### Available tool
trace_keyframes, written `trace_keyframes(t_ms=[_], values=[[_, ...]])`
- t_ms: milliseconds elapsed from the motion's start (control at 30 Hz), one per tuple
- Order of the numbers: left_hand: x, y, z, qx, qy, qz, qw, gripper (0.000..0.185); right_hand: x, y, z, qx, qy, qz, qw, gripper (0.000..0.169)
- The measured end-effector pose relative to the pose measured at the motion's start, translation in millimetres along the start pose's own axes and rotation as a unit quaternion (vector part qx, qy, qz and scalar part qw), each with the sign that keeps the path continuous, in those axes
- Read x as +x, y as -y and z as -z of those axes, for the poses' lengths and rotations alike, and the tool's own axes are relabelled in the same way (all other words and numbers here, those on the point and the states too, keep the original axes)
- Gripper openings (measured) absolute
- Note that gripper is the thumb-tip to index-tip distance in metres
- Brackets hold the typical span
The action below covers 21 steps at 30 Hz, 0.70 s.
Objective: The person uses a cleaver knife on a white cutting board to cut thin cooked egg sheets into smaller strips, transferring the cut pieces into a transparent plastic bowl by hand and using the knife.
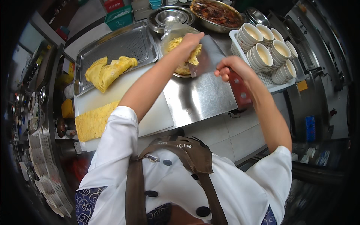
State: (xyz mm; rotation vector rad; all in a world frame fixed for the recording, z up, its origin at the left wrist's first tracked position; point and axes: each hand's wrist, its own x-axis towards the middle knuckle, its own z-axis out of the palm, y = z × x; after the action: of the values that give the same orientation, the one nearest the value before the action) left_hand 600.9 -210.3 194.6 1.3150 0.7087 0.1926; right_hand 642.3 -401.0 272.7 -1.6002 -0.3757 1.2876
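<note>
A cleaver's broad steel blade [212, 53] reaches over a bowl lined with a clear plastic bag [180, 29]. My right hand [234, 67] grips its red handle [240, 91]. Cut yellow strips, apparently egg sheet [195, 57], lie between the blade and my left hand [192, 43], which is curled over them with some fingers hidden. More strips [175, 43] sit inside the bag. Left of them, folded yellow sheets [109, 71] straddle a metal tray's edge. A flat yellow stack [95, 121] rests on the white cutting board [153, 112], partly covered by my left sleeve.
A perforated metal tray [118, 42] overlaps the board's far edge. At right, a white basket [267, 81] holds stacked filled cups [263, 54]. Behind the bag stand nested metal bowls [171, 18] and a large basin of dark reddish food [218, 14]. The steel table's front edge [202, 116] faces me.
</note>
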Motion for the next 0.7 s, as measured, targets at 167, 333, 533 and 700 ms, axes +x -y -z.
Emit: trace_keyframes(t_ms=[167, 333, 533, 700], values=[[12, -14, 13, 0.217, 0.114, -0.046, 0.968, 0.044, 55, 30, 7, -0.003, 0.056, 0.044, 0.997, 0.02], [52, 1, 14, 0.295, 0.012, -0.214, 0.931, 0.032, 76, 57, 4, 0.083, 0.014, 0.009, 0.996, 0.013], [89, 25, 26, 0.389, -0.176, -0.272, 0.863, 0.029, 28, 56, 27, -0.066, 0.058, 0.059, 0.994, 0.022], [100, 49, 61, 0.512, -0.176, -0.278, 0.793, 0.021, -6, 47, 60, -0.072, 0.004, 0.048, 0.996, 0.005]])
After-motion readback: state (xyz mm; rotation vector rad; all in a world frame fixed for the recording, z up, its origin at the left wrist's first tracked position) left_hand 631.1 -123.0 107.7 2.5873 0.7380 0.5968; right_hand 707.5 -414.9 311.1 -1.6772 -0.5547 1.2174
